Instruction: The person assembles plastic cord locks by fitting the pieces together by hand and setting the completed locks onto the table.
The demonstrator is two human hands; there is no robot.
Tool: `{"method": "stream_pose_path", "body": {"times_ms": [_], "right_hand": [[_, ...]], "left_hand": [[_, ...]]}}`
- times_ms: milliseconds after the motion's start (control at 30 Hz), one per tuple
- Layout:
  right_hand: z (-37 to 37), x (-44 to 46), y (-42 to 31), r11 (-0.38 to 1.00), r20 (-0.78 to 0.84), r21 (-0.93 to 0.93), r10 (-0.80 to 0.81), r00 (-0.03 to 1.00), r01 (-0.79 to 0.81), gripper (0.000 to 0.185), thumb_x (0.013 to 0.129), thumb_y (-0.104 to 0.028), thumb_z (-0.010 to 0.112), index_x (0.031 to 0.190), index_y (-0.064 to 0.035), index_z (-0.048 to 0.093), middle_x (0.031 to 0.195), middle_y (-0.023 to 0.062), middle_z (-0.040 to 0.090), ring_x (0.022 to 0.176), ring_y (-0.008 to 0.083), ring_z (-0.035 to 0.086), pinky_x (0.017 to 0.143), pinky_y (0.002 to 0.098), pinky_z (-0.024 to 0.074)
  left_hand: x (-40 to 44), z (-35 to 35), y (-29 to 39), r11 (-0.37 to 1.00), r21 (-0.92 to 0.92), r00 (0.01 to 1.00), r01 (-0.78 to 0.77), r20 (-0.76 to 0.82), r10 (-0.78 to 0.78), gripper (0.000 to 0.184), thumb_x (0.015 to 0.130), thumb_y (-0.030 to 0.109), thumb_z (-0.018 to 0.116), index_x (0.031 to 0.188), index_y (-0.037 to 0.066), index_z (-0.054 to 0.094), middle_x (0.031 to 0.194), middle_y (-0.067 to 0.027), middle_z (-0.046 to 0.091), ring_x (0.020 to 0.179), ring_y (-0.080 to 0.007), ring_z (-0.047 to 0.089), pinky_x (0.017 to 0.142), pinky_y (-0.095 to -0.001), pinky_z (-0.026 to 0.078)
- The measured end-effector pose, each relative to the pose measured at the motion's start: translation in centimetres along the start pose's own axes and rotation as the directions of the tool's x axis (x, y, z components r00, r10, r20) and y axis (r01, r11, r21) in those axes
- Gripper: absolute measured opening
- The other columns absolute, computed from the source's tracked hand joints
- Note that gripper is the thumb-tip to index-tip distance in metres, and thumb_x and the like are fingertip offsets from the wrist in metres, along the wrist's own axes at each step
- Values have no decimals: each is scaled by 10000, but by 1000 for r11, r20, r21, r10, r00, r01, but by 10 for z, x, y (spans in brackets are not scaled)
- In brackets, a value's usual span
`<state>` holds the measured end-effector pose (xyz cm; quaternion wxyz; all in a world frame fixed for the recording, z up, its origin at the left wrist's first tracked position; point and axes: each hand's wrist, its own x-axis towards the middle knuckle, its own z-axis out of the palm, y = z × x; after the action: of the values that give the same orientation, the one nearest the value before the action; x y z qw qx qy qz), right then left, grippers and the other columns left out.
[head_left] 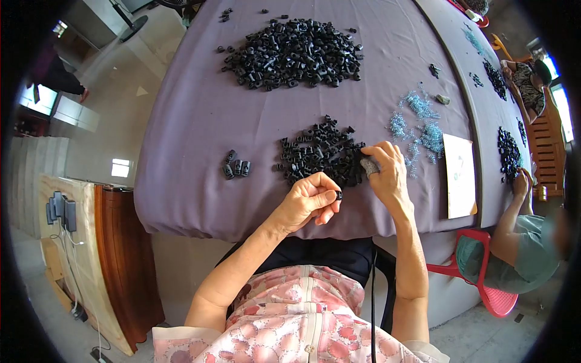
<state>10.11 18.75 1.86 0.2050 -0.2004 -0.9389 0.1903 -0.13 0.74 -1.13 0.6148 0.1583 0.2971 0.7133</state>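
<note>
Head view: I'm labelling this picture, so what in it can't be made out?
All in the head view:
Black piece in the left hand: mostly covered by finger and thumb.
Gray lump at the right hand: whether it is gripped, hidden by fingers.
White sheet: its print, too small and faint.
Person at far left: head lost at the dark edge.

The tablecloth is a plain, muted greyish purple, under a large pile of parts and a smaller heap, both black, and springs of pale blue. The shirt carries pink and dusty-red rounded blotches on a cream-pink ground, while the trousers are dark. A co-worker's top is grey-green, the plastic chair bright pinkish red, the cabinet side reddish brown, and the slatted wooden bench orange-brown.
</note>
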Motion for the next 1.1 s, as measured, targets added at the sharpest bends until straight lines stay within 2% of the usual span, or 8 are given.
{"method": "stream_pose_path", "body": {"times_ms": [167, 367, 433, 533, 633, 733, 767, 1100], "right_hand": [[9, 7, 12, 1000, 27, 26, -1, 1000, 1, 323, 594, 33, 554, 901, -43, 620, 835, 97, 548, 833, 299, 509, 767, 390, 405], [-9, -7, -14, 991, -179, 117, 80, 981, -59, 307, 632, 84, 505, 904, -12, 609, 807, 132, 574, 780, 308, 565, 721, 347, 451], [-18, -20, -25, 959, -139, 271, 118, 983, -77, 293, 649, 103, 507, 904, -5, 604, 831, 142, 583, 791, 301, 580, 721, 315, 454], [-19, -41, -41, 859, 2, 483, 195, 981, -171, 311, 663, 157, 490, 917, 12, 595, 845, 118, 596, 790, 221, 591, 737, 264, 453], [-9, -60, -49, 550, 227, 746, 319, 920, -375, 229, 753, 141, 503, 920, 16, 599, 836, 39, 606, 733, 95, 569, 668, 214, 463], [1, -66, -53, 285, 292, 857, 416, 861, -429, 133, 807, 81, 533, 904, 10, 588, 791, 41, 609, 656, 82, 562, 603, 219, 476], [5, -68, -51, 281, 274, 867, 423, 864, -412, 61, 829, 24, 561, 887, 10, 574, 759, 46, 613, 619, 77, 555, 569, 220, 476], [8, -75, -48, 197, 343, 879, 372, 863, -435, 56, 833, -9, 572, 887, 2, 577, 750, 38, 617, 616, 63, 535, 562, 198, 451]], "left_hand": [[-1, 3, 2, 999, 38, 1000, -1, -7, 1, 59, 887, 80, 530, 922, 33, 529, 736, -95, 592, 524, -115, 529, 413, -205, 396], [0, 0, -1, 999, 36, 1000, -4, -16, 4, 83, 889, 77, 525, 959, 31, 524, 761, -101, 603, 542, -116, 541, 432, -209, 405], [-1, 0, -1, 995, 97, 1000, -1, -29, 4, 85, 890, 71, 521, 966, 33, 521, 763, -99, 603, 543, -113, 542, 435, -208, 408], [0, 3, -2, 982, 186, 999, 10, -32, -4, 85, 893, 64, 514, 972, 35, 518, 764, -92, 604, 542, -105, 543, 440, -206, 414], [-1, 5, -2, 969, 247, 1000, 3, -31, 5, 85, 893, 61, 513, 975, 35, 516, 762, -84, 603, 532, -94, 539, 440, -201, 416], [-3, 5, -3, 963, 270, 999, -16, -37, 27, 86, 892, 56, 513, 975, 35, 515, 755, -77, 603, 521, -85, 534, 434, -196, 413], [-3, 5, -4, 962, 273, 999, -20, -38, 32, 86, 891, 54, 513, 975, 34, 515, 752, -75, 602, 517, -83, 533, 431, -195, 411], [-3, 8, -3, 942, 335, 998, -31, -37, 46, 77, 894, 43, 503, 969, 32, 516, 729, -59, 591, 515, -68, 519, 431, -186, 403]]}}
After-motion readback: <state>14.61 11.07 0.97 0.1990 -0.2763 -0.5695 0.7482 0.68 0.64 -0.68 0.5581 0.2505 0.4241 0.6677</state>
